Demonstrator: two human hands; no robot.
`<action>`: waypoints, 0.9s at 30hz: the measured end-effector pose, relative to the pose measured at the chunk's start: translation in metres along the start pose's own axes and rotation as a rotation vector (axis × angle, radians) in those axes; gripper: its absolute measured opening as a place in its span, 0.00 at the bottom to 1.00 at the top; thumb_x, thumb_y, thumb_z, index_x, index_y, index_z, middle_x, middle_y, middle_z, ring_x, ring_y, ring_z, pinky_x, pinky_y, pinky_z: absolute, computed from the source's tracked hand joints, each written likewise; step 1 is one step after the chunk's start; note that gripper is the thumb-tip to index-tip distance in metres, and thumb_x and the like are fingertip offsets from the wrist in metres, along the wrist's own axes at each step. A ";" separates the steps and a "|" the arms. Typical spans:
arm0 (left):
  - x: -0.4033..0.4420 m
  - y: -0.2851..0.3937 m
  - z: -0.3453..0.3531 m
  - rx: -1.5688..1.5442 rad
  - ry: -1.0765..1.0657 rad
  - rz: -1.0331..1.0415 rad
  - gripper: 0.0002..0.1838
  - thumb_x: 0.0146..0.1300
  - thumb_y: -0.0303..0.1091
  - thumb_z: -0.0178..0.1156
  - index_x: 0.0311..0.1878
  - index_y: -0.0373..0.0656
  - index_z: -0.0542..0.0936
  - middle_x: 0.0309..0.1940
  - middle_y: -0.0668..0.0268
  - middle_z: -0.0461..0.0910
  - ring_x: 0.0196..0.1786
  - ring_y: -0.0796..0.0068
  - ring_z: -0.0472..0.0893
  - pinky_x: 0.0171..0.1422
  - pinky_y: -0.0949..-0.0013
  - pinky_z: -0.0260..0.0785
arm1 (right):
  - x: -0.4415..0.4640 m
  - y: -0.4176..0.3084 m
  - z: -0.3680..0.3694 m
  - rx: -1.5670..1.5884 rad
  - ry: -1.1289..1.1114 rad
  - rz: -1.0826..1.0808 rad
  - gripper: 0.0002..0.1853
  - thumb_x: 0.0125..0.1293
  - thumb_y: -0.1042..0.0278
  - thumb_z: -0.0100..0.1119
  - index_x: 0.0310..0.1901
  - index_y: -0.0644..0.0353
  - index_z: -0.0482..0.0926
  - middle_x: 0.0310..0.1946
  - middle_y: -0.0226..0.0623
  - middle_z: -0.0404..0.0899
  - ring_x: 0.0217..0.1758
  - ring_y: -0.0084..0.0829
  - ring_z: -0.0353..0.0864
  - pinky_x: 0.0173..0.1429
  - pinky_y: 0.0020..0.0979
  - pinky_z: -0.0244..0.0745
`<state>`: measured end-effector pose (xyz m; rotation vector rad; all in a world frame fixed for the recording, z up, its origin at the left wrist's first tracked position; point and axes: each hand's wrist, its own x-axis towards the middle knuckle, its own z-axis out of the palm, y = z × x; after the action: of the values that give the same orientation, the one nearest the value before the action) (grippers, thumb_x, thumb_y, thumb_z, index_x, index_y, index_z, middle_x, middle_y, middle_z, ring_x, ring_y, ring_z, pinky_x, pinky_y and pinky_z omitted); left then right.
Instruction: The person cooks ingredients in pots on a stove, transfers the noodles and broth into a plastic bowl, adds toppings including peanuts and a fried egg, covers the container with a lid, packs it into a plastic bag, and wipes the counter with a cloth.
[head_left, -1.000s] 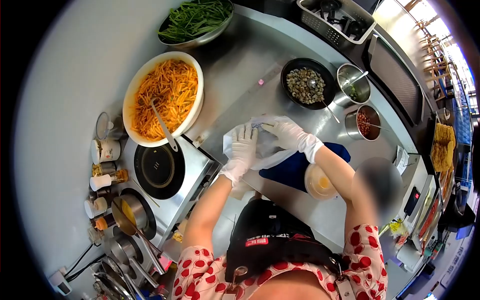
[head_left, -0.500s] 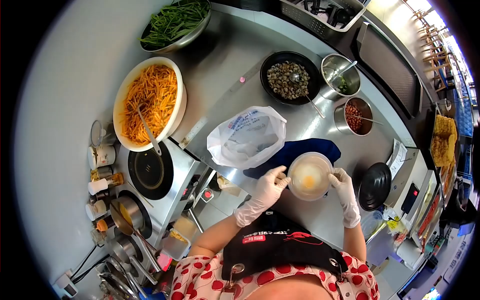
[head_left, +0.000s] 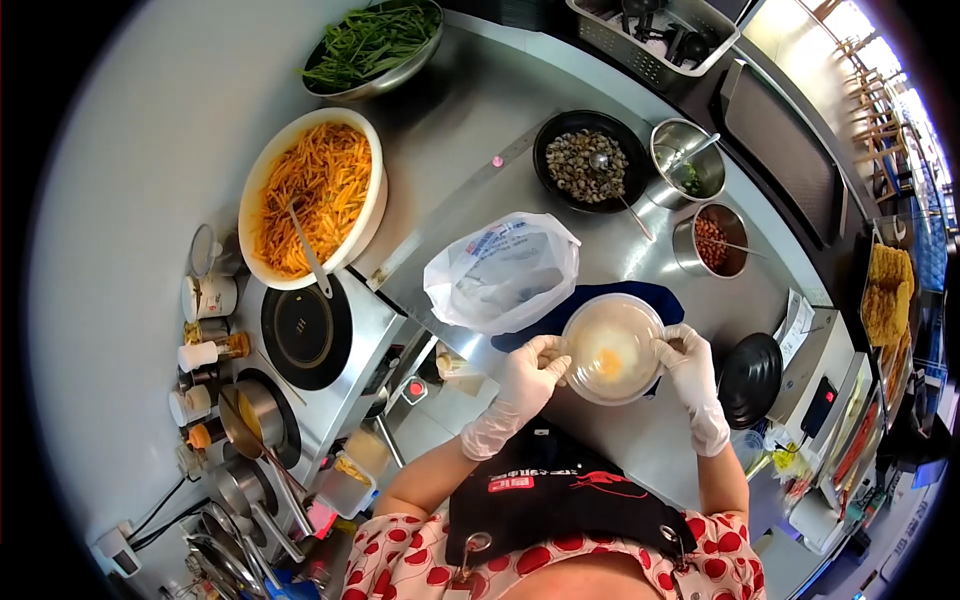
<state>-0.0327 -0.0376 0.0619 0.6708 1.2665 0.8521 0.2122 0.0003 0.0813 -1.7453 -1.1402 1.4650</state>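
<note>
A round lidded plastic takeout bowl point(head_left: 613, 335) is held between my two gloved hands over the steel counter's near edge. Through its cloudy lid I see pale contents with an orange-yellow spot. My left hand point(head_left: 528, 385) pinches the bowl's left rim between thumb and fingers. On the opposite rim, my right hand point(head_left: 692, 378) grips with thumb and bent fingers. Just beyond my left hand stands an opened white plastic bag point(head_left: 505, 285), with printing on its inner face. A dark blue cloth point(head_left: 660, 297) lies beneath and behind the bowl.
Shredded orange food fills a white basin point(head_left: 377, 205) at left, near a steel bowl of greens point(head_left: 435, 45). A black bowl of small shellfish point(head_left: 590, 165) and steel pots point(head_left: 700, 165) stand behind. Black plates point(head_left: 750, 380) sit right; an induction cooker point(head_left: 305, 330) is left.
The bowl has come slightly closer to me and looks larger, both hands keeping hold of its rim. The whole view has shifted a little as my head moved.
</note>
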 end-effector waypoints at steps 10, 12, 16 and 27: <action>-0.011 0.092 -0.082 0.125 0.197 0.214 0.10 0.61 0.24 0.61 0.45 0.32 0.78 0.28 0.65 0.81 0.31 0.80 0.79 0.34 0.76 0.75 | 0.042 -0.109 0.083 -0.059 -0.179 -0.179 0.09 0.61 0.71 0.62 0.37 0.69 0.78 0.24 0.34 0.79 0.22 0.20 0.75 0.29 0.21 0.72; 0.007 0.082 -0.105 0.221 0.254 0.290 0.11 0.60 0.24 0.63 0.45 0.32 0.79 0.30 0.65 0.81 0.31 0.81 0.78 0.33 0.76 0.74 | 0.057 -0.109 0.102 -0.048 -0.187 -0.192 0.09 0.59 0.70 0.63 0.36 0.68 0.79 0.25 0.35 0.79 0.24 0.20 0.75 0.31 0.22 0.72; 0.034 0.067 -0.128 0.107 0.238 0.197 0.12 0.60 0.25 0.63 0.46 0.30 0.78 0.31 0.63 0.81 0.30 0.79 0.79 0.31 0.77 0.74 | 0.094 -0.082 0.128 -0.101 -0.168 -0.216 0.09 0.57 0.70 0.64 0.34 0.68 0.79 0.26 0.34 0.79 0.27 0.21 0.75 0.33 0.24 0.71; 0.063 0.012 -0.145 0.658 0.445 0.339 0.21 0.54 0.33 0.69 0.47 0.31 0.77 0.34 0.54 0.79 0.33 0.63 0.81 0.38 0.65 0.74 | 0.117 -0.028 0.138 -0.286 0.163 -0.460 0.12 0.55 0.63 0.66 0.31 0.65 0.80 0.24 0.43 0.80 0.27 0.40 0.81 0.35 0.34 0.75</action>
<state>-0.1719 0.0185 0.0102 1.2950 1.9011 0.8861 0.0748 0.1039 0.0192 -1.6006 -1.5909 0.9039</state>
